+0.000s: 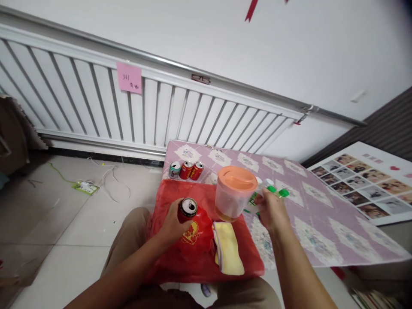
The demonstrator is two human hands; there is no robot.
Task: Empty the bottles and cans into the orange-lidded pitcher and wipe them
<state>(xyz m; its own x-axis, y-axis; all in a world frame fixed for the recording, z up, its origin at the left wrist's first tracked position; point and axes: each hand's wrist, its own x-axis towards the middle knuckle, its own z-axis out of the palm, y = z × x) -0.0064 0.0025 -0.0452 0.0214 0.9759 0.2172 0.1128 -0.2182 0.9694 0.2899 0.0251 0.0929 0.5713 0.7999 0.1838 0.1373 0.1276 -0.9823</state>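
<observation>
My left hand [174, 224] is closed around an opened dark drink can [189, 207], which stands over the red plastic sheet [167, 253]. My right hand [271, 209] grips the handle side of a clear plastic pitcher [230, 201] with an orange lid [237, 178]. A little amber liquid lies at the pitcher's bottom. Whether the pitcher touches the sheet I cannot tell. Below it lies a folded yellow cloth [229, 248] with a purple edge. Bottles with green caps [271, 189] are partly hidden behind my right hand and the pitcher.
Two red cans [186, 170] and a teal can [174, 170], all opened, line the table's left side. A purple patterned cloth [315, 227] covers the table. Behind runs a white radiator [161, 111]. A photo board [367, 184] leans at the right; a power strip [85, 188] lies on the floor.
</observation>
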